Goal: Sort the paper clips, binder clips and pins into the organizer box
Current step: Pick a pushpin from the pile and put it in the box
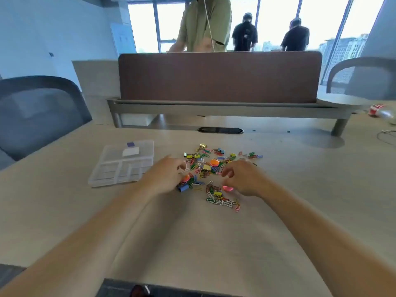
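Item 1: desk (192,243), pale wood-look surface.

Item 2: organizer box (102,179), clear plastic with compartments. It lies toward the surface's left edge, just left of the loose pile and apart from it. A white label (130,151) shows at its far end.

Item 3: paper clips (222,202), many colours, scattered at the middle of the surface between the hands and beyond them.

Item 4: binder clips, mixed into the same pile: a yellow one (206,167) at its centre, a blue one (183,188) at the near left, a gold one (202,145) at the far side.

Item 5: orange round piece (214,162) at the pile's centre and pink round piece (227,188) under the right hand. Pins cannot be made out.

Item 6: left hand (165,177), fingers curled down on the pile's left side. Whether it grips anything cannot be told.

Item 7: right hand (244,179), fingers curled over the pile's right side, thumb near forefinger. Any grip cannot be told.

Item 8: brown divider panel (218,76) along the far edge. A bottle (383,112) lies at the far right corner.
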Motion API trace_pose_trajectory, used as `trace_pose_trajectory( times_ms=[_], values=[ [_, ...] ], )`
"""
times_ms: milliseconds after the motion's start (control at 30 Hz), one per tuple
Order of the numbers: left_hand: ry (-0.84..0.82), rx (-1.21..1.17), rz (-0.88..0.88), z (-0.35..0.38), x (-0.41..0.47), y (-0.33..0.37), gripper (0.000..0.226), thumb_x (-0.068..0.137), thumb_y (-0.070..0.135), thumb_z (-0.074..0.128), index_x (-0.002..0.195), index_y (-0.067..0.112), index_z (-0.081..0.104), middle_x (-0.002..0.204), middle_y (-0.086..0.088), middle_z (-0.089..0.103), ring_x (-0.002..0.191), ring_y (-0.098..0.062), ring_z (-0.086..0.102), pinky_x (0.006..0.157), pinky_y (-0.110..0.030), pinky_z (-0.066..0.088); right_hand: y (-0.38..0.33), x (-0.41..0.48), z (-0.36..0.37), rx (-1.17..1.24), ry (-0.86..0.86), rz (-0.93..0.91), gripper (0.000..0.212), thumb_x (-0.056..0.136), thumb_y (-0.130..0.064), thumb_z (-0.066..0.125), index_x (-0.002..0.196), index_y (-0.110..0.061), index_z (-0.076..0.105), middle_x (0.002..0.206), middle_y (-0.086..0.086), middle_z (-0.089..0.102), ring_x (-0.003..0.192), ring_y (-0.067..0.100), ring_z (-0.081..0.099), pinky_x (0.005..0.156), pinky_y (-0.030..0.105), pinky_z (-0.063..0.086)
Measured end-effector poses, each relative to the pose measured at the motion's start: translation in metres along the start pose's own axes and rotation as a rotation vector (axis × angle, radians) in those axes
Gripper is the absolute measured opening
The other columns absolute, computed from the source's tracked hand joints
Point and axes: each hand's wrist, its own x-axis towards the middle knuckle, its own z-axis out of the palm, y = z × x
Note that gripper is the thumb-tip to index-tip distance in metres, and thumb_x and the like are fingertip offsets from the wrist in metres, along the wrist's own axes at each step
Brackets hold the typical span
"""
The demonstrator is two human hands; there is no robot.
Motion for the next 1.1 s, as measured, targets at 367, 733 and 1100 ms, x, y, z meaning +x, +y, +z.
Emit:
trace_pose_trajectory(
  times_ms=[367,733,1100],
  values=[
    [-0.037,0.044,0.116,0.011,0.015,-0.014,0.014,0.089,0.027,0.064,0.102,0.023,0.064,0.100,0.005,0.054,0.088,-0.011,0.054,0.073,-0.024,0.041,0.006,0.027,0.013,-0.072,-0.099,0.054,0.008,0.087,-0.027,0.070,0.090,-0.023,0.064,0.095,-0.006,0.063,0.087,0.012,0.058,0.073,0.025,0.045],
    [-0.167,0.039,0.121,-0.003,0.028,-0.011,0.019,0.090,0.024,0.064,0.107,0.015,0.064,0.096,0.000,0.060,0.084,-0.015,0.056,0.066,-0.026,0.040,-0.012,0.037,0.010,-0.056,0.037,0.122,0.011,0.097,-0.012,0.048,0.098,-0.022,0.054,0.102,-0.003,0.057,0.089,0.014,0.056,0.075,0.027,0.047],
    [-0.077,0.003,0.198,0.005,0.067,0.001,0.021,0.091,0.030,0.062,0.109,0.019,0.060,0.103,0.003,0.057,0.092,-0.014,0.054,0.076,-0.027,0.044,0.002,0.086,0.017,-0.101,0.088,0.119,0.009,0.100,-0.024,0.049,0.096,-0.019,0.055,0.100,0.002,0.059,0.089,0.018,0.057,0.080,0.034,0.051]
  ],
)
